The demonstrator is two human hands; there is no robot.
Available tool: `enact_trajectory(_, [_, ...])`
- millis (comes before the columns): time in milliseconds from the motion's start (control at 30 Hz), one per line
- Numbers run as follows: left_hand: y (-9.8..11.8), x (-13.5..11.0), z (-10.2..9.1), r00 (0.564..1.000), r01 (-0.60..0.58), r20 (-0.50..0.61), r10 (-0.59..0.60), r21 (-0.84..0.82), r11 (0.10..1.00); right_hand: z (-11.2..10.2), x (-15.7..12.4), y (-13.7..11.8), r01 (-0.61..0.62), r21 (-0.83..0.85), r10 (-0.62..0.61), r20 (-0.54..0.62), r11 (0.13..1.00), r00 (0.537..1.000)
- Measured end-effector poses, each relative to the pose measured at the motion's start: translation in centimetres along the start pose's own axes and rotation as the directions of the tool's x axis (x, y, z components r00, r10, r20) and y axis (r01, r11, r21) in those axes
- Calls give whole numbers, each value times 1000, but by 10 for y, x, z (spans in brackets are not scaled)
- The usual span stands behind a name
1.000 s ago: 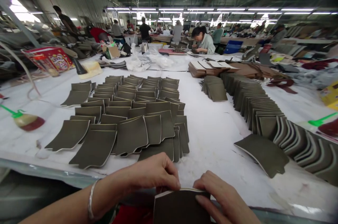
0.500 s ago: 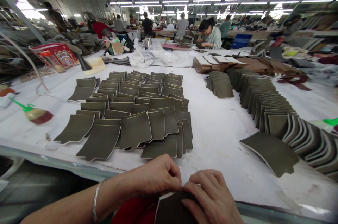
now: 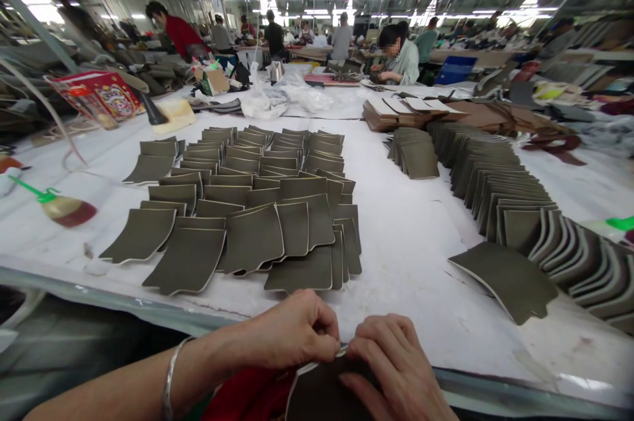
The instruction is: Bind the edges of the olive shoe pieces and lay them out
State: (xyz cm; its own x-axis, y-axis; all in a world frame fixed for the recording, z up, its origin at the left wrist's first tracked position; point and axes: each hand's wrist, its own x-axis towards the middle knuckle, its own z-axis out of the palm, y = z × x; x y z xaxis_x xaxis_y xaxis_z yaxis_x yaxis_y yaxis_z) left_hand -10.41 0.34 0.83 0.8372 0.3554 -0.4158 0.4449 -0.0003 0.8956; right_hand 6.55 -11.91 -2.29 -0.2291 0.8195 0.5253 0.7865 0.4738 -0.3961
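Observation:
A dark olive, leather-like cut piece [image 3: 324, 389] with a pale edge is held at the table's front edge, its lower part cut off by the frame. My left hand [image 3: 302, 330] is closed, thumb and fingertips pinching the piece's upper edge. On the other side, my right hand [image 3: 396, 368] grips the same piece, fingers along the top edge and thumb on its face. Both sets of fingertips nearly meet. Beyond the hands, overlapping rows of similar olive pieces [image 3: 255, 236] lie on the white table. One loose olive piece [image 3: 508, 279] rests at the right.
A long row of upright pieces [image 3: 495, 176] runs along the right, near a small stack [image 3: 415, 153]. Brown pieces [image 3: 396, 115] lie behind. At left stand a green-nozzled bottle [image 3: 62, 206] and a red bag [image 3: 99, 97]. A co-worker [image 3: 403, 61] sits across the table.
My view has shifted slightly. Both hands stay at the piece's upper edge, with a little more of that edge showing between them. A person in red at the back left has straightened up.

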Motion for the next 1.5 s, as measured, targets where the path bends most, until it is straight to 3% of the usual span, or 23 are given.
enact_trajectory(133, [4,0,-3,999,36,38,-37,19,999,-2,1,-2,17,12,-16,-69,1000,998])
enact_trajectory(333, [1,3,3,999,40,32,-42,48,998,4,-4,-2,-15,53,15,-9,998,1000])
enact_trajectory(467, [5,1,11,1000,15,5,-16,186,982,2,1,4,-71,143,49,153,987,987])
enact_trajectory(600, [20,0,5,996,-15,-71,50,431,902,-11,12,4,-142,168,76,347,976,935])
enact_trajectory(700, [32,0,-10,981,-8,-159,111,536,844,-28,18,-4,61,123,-92,272,991,958])
enact_trajectory(800, [36,2,-20,987,-33,-121,109,509,860,-44,22,-12,218,60,-227,238,974,945])
enact_trajectory(967, [13,8,-10,974,-213,116,195,171,962,-41,19,-10,-13,159,-35,292,987,956])
enact_trajectory(1133, [-12,-6,0,986,-108,117,121,-107,988,-15,-10,-1,-228,203,147,351,952,925])
enact_trajectory(1233, [-13,-21,1,993,-117,24,116,52,992,-7,-19,1,-318,184,230,385,930,894])
enact_trajectory(1333, [-12,-28,5,991,-104,-53,123,272,957,-5,-16,1,-318,155,235,399,935,886])
enact_trajectory(1500, [-18,-24,10,992,-91,-56,115,322,942,-2,-9,0,-244,161,165,393,956,905])
